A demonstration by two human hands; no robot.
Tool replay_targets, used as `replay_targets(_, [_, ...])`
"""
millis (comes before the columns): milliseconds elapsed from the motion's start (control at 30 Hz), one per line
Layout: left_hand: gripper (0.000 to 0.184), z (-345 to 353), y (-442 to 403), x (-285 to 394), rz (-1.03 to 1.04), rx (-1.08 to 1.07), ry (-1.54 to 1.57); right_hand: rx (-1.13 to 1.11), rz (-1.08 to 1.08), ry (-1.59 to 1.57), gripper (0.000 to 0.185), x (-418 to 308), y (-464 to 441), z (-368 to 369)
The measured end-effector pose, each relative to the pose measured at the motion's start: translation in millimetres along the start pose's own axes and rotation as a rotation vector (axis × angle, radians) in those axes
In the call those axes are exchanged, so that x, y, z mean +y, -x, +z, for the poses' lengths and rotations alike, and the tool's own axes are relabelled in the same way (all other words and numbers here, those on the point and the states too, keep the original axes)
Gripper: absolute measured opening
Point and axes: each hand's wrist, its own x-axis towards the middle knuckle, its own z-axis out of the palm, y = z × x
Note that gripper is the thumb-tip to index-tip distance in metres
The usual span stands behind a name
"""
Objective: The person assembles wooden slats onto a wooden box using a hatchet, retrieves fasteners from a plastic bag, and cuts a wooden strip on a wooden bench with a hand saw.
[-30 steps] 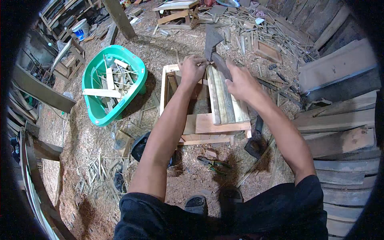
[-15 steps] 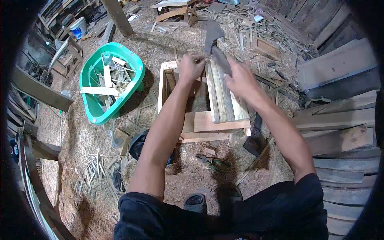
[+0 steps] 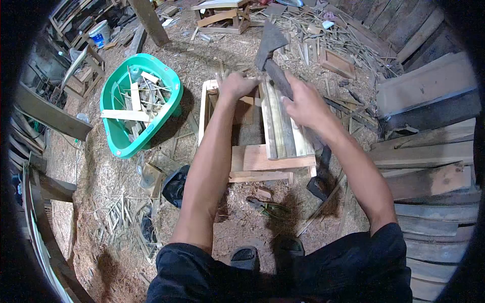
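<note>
Seen from the head camera, the left hand [image 3: 236,85] has shifted leftward, away from the far ends of the slats [image 3: 280,123], where its fingertips were gathered half a second earlier; it now lies over the far side of the wooden frame [image 3: 252,159], back uppermost. Its fingers are partly hidden, and whether they hold anything cannot be told. The right hand [image 3: 306,102] remains closed around the handle of the hatchet [image 3: 271,45], whose head is tilted a little farther to the right than before. The hatchet head stands beyond the slats, forward and to the left of the right hand. The frame lies on the floor between the forearms, its open part beneath the left wrist, its slatted part below the right hand. The green tub [image 3: 117,146] is left of the frame; pliers [image 3: 269,207] lie near its closer end.
</note>
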Motion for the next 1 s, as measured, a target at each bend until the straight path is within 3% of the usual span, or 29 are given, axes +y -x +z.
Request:
replay_targets(33, [0.076,-4.2,-0.7,0.1,-0.02,-0.099,0.045,-0.005,-0.008,0.016,0.062,1.9,0.4,2.4])
replay_targets(367, [0.056,-8.0,0.3,3.1,-0.05,-0.077,0.047,-0.001,0.008,0.065,0.057,-16.2,-6.5,-8.4])
replay_targets(433, [0.057,-7.3,1.8,3.0,-0.041,-0.068,0.066,-0.109,0.067,0.124,0.056,-19.3,-2.8,-10.2])
replay_targets(533, [0.061,-10.4,2.1,4.8,-0.054,-0.087,0.06,-0.081,0.051,0.128,0.057,-8.2,-3.6,-7.7])
replay_targets(633, [0.063,-2.9,-1.3,1.6,-0.068,-0.087,0.046,0.173,-0.146,0.092,0.048,-6.6,-6.5,-7.2])
replay_targets(767, [0.066,-0.8,-8.2,-1.7,-0.071,-0.074,-0.006,0.238,-0.203,0.05,0.045,-10.5,-9.0,-9.1])
replay_targets(867, [0.067,-13.3,3.1,6.9,-0.056,-0.114,0.009,-0.118,-0.001,0.112,0.059,-7.9,-5.2,-7.7])
replay_targets(1000, [0.07,-2.7,-6.0,-1.5,-0.047,-0.109,0.014,-0.077,0.056,0.15,0.058,-1.8,-7.6,-7.3])
